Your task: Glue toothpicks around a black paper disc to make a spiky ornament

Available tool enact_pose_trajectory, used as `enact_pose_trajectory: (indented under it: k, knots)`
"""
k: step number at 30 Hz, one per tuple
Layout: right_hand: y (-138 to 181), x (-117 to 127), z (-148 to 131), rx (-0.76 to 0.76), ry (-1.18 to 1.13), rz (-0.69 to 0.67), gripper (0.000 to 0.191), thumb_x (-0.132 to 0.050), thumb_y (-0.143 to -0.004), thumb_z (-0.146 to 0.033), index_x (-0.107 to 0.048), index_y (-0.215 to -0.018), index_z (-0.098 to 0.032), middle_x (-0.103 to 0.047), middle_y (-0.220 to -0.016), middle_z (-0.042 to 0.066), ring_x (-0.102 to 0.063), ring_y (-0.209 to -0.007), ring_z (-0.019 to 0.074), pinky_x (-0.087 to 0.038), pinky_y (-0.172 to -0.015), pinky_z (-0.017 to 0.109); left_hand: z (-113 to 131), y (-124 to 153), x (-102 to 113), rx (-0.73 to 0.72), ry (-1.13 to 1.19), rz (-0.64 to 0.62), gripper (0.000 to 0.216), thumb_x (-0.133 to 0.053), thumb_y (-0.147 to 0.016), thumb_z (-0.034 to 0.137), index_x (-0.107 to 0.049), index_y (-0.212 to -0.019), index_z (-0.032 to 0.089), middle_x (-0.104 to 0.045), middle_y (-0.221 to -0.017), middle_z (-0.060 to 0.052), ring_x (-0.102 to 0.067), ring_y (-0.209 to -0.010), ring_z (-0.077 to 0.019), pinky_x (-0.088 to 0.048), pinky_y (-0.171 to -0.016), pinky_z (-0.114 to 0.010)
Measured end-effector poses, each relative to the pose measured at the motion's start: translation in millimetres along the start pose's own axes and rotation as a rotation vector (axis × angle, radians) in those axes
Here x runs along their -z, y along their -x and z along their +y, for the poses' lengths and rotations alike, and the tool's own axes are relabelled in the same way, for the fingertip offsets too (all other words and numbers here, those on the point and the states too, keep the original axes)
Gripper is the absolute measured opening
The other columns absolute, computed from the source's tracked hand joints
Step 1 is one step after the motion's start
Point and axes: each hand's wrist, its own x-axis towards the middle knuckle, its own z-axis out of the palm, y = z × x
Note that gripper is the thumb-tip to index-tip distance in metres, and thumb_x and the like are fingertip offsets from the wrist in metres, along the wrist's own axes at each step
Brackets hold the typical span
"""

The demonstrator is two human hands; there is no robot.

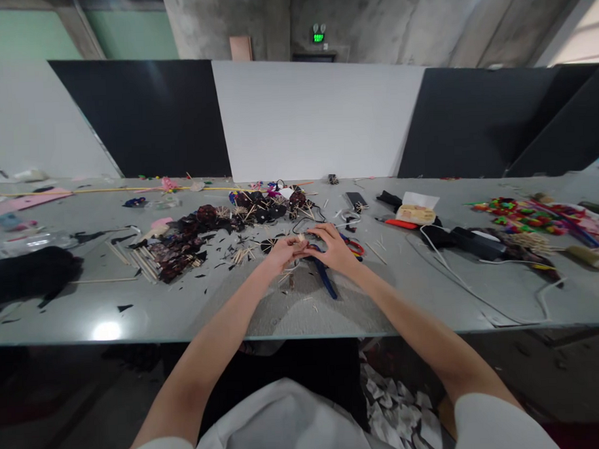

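My left hand (282,252) and my right hand (334,247) meet above the middle of the grey table (135,315), fingers pinched together on a small piece with thin wooden sticks (300,241). Both hands are closed round it; what exactly it is I cannot make out. Under my right hand lie blue-handled scissors (325,279) and a red-orange ring-shaped handle (355,247). A pile of dark paper scraps and finished stick pieces (192,238) spreads to the left and behind the hands. Loose wooden sticks (143,263) lie beside that pile.
A phone (356,199) lies behind my right hand. To the right are a yellowish packet (416,214), a black box with white cables (472,241) and bright coloured craft bits (520,215). A black cloth (31,273) sits far left. White and black panels stand behind the table.
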Motion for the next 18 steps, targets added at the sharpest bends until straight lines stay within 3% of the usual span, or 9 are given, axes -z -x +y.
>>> enact_pose_trajectory:
  k: [5,10,18]
  knots:
    - [2.7,-5.9,6.6,0.005,0.007,-0.08,0.068,-0.074,-0.09,-0.052,-0.052,-0.148,-0.024,-0.062,-0.138,0.016,-0.055,-0.13,0.0341,-0.044,-0.113,0.057,-6.8,-5.9,6.8,0.009,-0.073,-0.01,0.032,-0.093,-0.072,0.031,-0.069,-0.082,0.013,-0.079,-0.086,-0.012,-0.077,-0.082,-0.0198,-0.059,-0.083,-0.031]
    - [6.2,-16.3,3.0,-0.026,-0.009,-0.098,0.063,-0.069,-0.095,-0.052,-0.055,-0.147,-0.021,-0.065,-0.137,0.016,-0.057,-0.129,0.0334,-0.047,-0.11,0.057,-11.4,-9.9,9.3,-0.029,-0.177,-0.013,0.037,-0.095,-0.066,0.038,-0.072,-0.079,0.012,-0.077,-0.075,-0.009,-0.073,-0.069,-0.0163,-0.056,-0.069,-0.025]
    - [6.3,-15.7,3.4,-0.013,-0.035,-0.107,0.054,-0.063,-0.099,-0.049,-0.058,-0.145,-0.022,-0.067,-0.137,0.015,-0.06,-0.129,0.0312,-0.047,-0.11,0.055,-9.6,-11.7,6.1,-0.166,-0.35,0.036,0.026,-0.092,-0.064,0.031,-0.074,-0.068,0.014,-0.074,-0.067,-0.005,-0.068,-0.066,-0.0171,-0.052,-0.067,-0.026]
